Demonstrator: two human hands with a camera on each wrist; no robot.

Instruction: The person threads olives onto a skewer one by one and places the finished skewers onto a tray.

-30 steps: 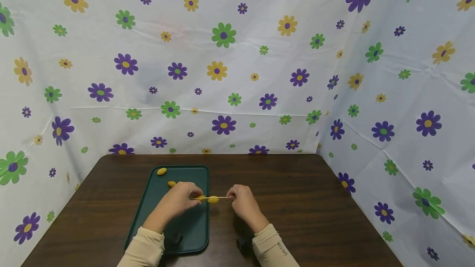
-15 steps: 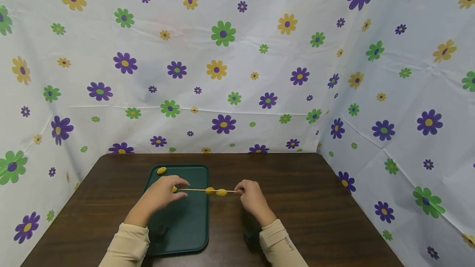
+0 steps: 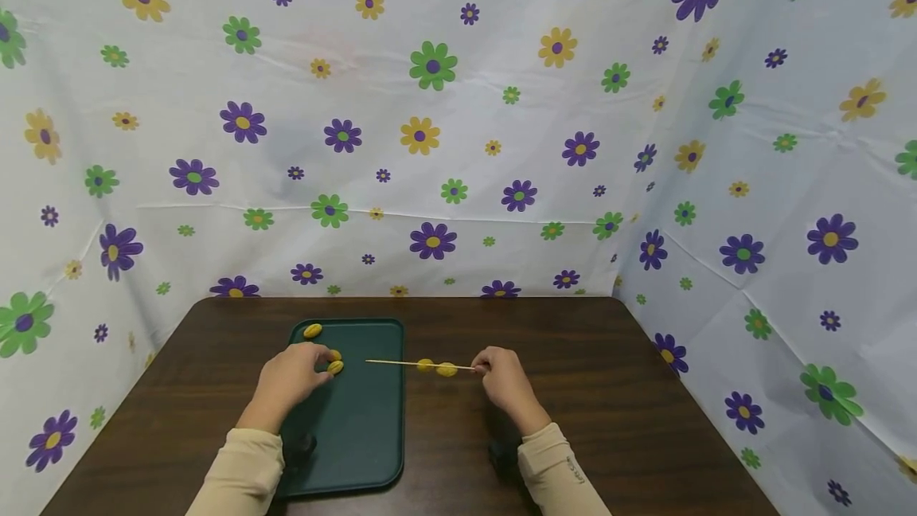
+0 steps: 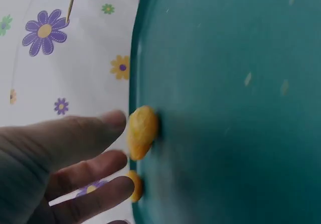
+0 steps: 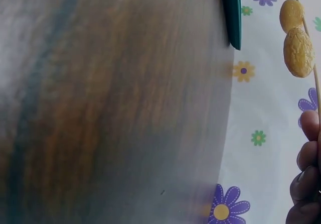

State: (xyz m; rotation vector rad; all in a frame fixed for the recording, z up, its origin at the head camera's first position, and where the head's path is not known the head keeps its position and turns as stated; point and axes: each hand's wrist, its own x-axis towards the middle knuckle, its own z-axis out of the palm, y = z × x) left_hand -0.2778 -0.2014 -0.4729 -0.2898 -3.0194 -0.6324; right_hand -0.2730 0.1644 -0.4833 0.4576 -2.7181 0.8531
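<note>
My right hand [image 3: 505, 385] pinches one end of a thin wooden skewer [image 3: 394, 362], held level and pointing left over the tray's right edge. Two wrinkled, oval yellow pieces [image 5: 299, 52] are threaded on it side by side, nearer the hand than the tip. Over the left side of the green tray [image 3: 365, 428], my left hand [image 3: 286, 381] reaches toward two more yellow pieces [image 3: 335, 368] lying close together. In the left wrist view its thumb and fingers are apart, with the fingertips right beside the nearer yellow piece [image 4: 143, 132].
Another yellow piece [image 3: 313, 330] lies in the tray's far left corner. The tray rests on a dark wooden table [image 3: 573, 388]. A white cloth with printed flowers [image 3: 473, 102] hangs behind the table and at both sides.
My left hand has let go of the skewer and moved left to the yellow pieces on the tray. My right hand has drawn the skewer with its two pieces to the right.
</note>
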